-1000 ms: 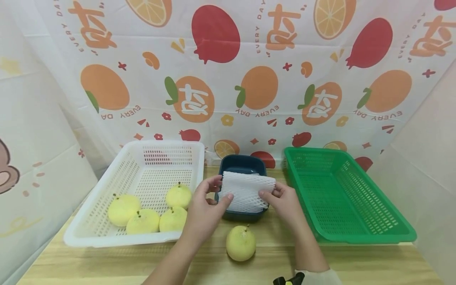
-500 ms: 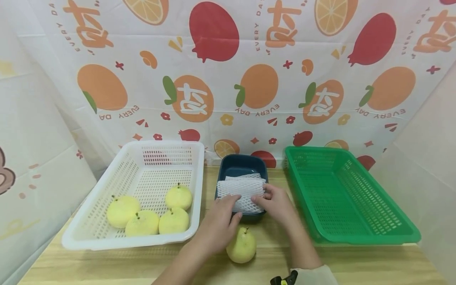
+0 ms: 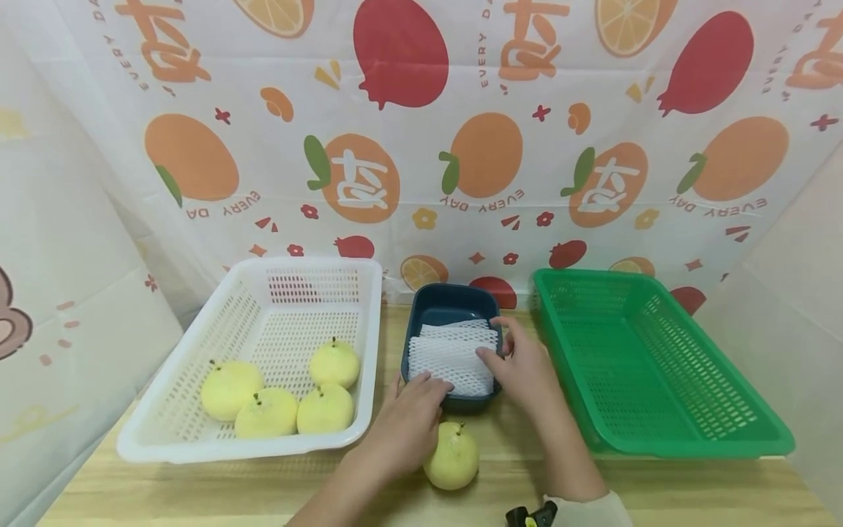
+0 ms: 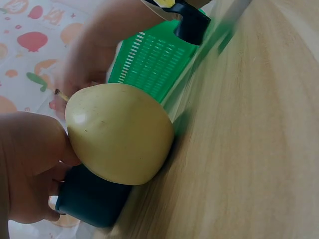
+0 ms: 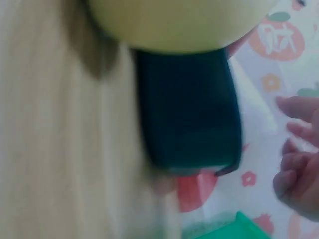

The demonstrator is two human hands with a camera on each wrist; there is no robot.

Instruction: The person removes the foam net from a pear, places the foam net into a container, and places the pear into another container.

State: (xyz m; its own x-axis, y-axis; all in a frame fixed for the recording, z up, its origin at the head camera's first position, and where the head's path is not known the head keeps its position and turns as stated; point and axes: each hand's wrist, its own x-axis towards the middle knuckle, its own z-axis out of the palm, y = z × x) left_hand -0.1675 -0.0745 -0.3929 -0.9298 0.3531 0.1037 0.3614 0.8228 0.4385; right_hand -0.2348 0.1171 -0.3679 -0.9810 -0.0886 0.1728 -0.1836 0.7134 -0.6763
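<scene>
A dark blue tub (image 3: 454, 296) stands at the middle of the table with white foam fruit nets (image 3: 454, 359) lying in it. My left hand (image 3: 407, 424) reaches over the tub's front left corner, its fingertips at the rim and the front of the nets. Just to its right, a yellow pear (image 3: 452, 457) sits on the table in front of the tub; it partly hides the tub in the left wrist view. My right hand (image 3: 523, 366) is at the tub's right rim, thumb over the net's edge, fingers loosely bent and holding nothing.
On the left, a white basket (image 3: 151, 421) holds several yellow pears (image 3: 266, 412). A green basket (image 3: 685, 443) stands on the right. Behind them hangs a fruit-print cloth (image 3: 421, 176) as a backdrop. The wooden table (image 3: 263, 490) runs along the front.
Both hands lowered a white foam net into the tub and let it go. The left hand then shifted down to the tub's front left corner; the right drew to the right rim.
</scene>
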